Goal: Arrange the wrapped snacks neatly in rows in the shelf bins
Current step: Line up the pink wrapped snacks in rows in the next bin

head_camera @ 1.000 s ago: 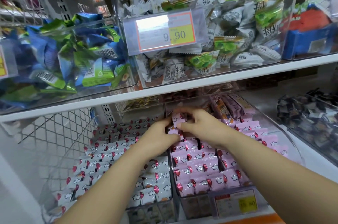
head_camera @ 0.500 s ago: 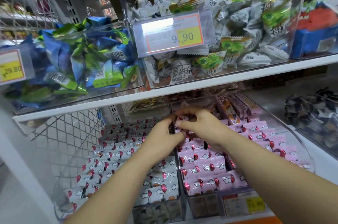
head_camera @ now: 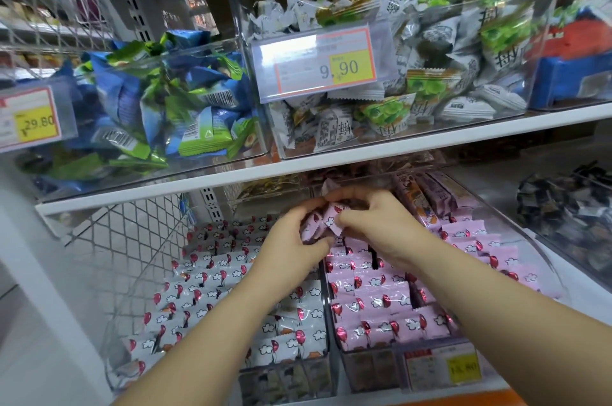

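In the head view, your left hand [head_camera: 291,241] and right hand [head_camera: 381,223] meet at the back of the pink bin [head_camera: 536,250]. Both pinch a small bunch of pink snacks [head_camera: 326,221] on edge, probably to slot it in behind the finished rows.

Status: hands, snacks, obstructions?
Left hand and right hand both pinch pink wrapped snacks at rear of pink-snack bin. Front rows neat. No obstruction seen.
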`<action>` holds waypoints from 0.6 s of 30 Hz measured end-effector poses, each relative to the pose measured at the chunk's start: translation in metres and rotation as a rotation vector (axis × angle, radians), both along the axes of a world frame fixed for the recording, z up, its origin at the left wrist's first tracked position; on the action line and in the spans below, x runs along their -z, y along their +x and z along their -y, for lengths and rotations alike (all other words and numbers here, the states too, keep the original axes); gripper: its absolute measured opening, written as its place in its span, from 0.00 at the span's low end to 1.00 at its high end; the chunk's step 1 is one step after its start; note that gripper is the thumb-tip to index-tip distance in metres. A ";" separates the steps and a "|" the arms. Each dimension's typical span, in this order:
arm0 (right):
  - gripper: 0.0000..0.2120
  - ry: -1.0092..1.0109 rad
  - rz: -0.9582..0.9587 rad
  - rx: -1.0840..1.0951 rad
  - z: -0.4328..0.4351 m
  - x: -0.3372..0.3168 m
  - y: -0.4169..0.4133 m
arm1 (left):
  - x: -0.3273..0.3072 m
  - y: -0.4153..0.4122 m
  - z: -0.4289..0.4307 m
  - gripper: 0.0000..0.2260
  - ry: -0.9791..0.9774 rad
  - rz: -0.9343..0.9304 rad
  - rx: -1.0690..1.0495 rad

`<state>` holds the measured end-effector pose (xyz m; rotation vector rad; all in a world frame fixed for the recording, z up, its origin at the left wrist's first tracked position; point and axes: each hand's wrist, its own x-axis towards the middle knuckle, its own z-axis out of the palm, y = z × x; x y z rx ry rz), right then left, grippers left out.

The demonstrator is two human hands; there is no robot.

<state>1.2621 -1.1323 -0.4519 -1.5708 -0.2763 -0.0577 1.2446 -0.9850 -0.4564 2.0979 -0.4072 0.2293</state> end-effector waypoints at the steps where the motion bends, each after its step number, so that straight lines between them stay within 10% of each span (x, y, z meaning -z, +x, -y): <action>1: 0.16 0.019 -0.010 -0.018 -0.001 -0.001 -0.001 | -0.001 -0.001 0.001 0.17 0.000 0.027 -0.011; 18: 0.09 -0.172 0.156 0.234 0.059 -0.035 -0.074 | -0.030 -0.050 0.026 0.15 0.184 0.378 -0.065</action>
